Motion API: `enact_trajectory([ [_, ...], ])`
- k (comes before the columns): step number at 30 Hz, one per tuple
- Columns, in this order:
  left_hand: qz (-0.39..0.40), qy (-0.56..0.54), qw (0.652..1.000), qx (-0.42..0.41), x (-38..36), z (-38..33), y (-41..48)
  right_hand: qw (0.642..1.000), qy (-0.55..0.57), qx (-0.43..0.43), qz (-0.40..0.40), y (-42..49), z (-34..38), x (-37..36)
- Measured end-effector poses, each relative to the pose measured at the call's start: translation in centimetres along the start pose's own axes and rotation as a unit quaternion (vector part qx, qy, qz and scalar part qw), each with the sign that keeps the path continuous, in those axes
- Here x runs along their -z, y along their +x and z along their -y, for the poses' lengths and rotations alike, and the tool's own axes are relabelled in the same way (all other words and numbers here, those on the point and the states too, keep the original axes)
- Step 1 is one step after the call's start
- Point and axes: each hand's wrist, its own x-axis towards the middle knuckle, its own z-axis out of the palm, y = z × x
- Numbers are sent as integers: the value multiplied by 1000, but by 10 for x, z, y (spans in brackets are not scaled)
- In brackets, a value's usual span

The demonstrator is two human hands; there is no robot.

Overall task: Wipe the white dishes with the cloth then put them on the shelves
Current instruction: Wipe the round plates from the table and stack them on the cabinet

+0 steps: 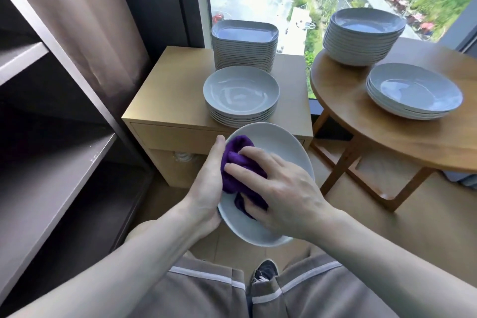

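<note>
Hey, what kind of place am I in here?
Probably a high-rise apartment or hotel room: a tall window overlooks streets far below, beside a curtain, a round wooden table and grey shelves.

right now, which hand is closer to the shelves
Left. The left hand grips the rim of the dish on the side toward the shelves; the right hand holds the cloth inside the dish, farther from them.

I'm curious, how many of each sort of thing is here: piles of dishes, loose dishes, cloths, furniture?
Piles of white dishes: 4
Dish being wiped: 1
Purple cloth: 1
Wooden cabinet: 1
Round table: 1
Shelf unit: 1
Total: 9
</note>
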Motion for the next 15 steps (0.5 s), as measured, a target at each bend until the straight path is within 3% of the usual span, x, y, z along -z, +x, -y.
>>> enact_trajectory([
  [7,-39,65,996,-48,0,-2,0,994,-48,-93,-25,3,-11,-7],
  [15,-61,75,993,-61,3,-12,-3,967,-86,-228,69,-1,-37,-16],
])
